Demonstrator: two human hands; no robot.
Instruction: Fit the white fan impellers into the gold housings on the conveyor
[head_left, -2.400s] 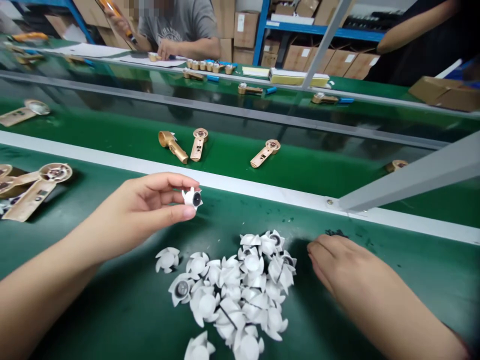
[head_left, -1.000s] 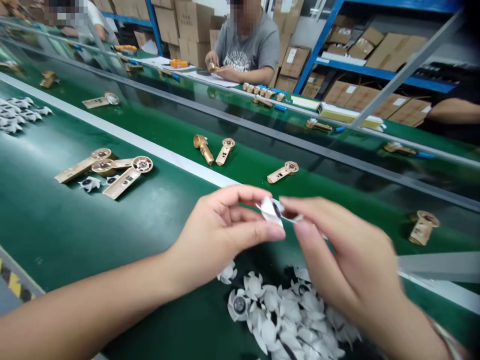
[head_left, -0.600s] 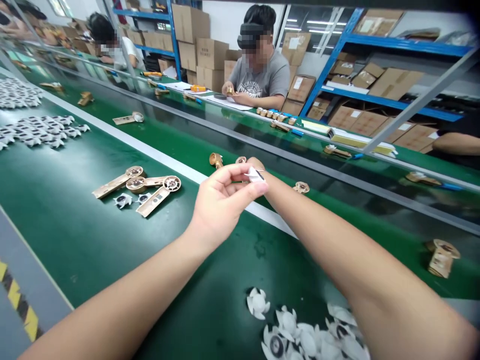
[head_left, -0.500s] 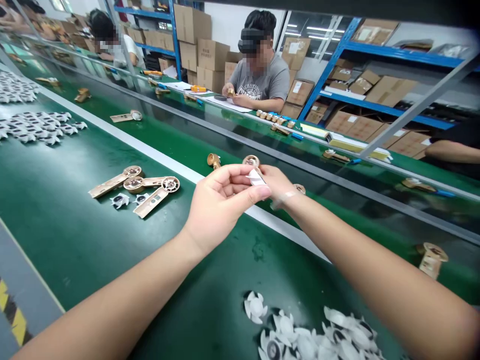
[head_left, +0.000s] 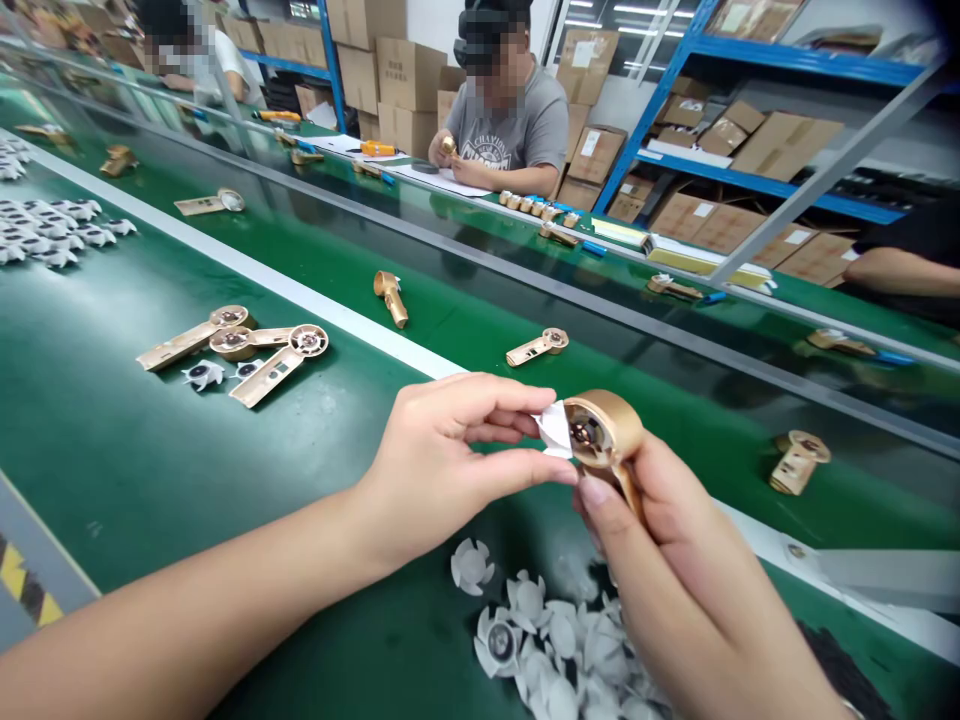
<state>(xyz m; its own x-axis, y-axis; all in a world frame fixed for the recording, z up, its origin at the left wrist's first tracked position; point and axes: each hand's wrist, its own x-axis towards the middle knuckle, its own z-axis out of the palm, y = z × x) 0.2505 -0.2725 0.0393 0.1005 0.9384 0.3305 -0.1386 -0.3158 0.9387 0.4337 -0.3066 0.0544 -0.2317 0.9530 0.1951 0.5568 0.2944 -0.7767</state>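
Observation:
Between the thumb and fingers of my left hand (head_left: 442, 460) is a white fan blade (head_left: 556, 430), held on edge. My right hand (head_left: 682, 540) grips a gold handheld-fan housing (head_left: 611, 425), its round open side turned left toward the blade. Blade and housing are very close; whether they touch I cannot tell. The housing's handle is mostly hidden by my right fingers. Below my hands lies a pile of white fan blades (head_left: 559, 630), with a separate blade (head_left: 472, 566) beside it.
Several gold housings (head_left: 270, 375) and two blades lie at left on the green bench. More housings (head_left: 536, 347) sit on the belt beyond the white strip (head_left: 322, 295). Rows of blades (head_left: 52, 230) are far left. A co-worker (head_left: 502, 130) sits across the line, holding a gold part.
My right hand has come back from the belt with a gold housing in it. My left hand still pinches the blade, now right beside the housing. The view has shifted slightly.

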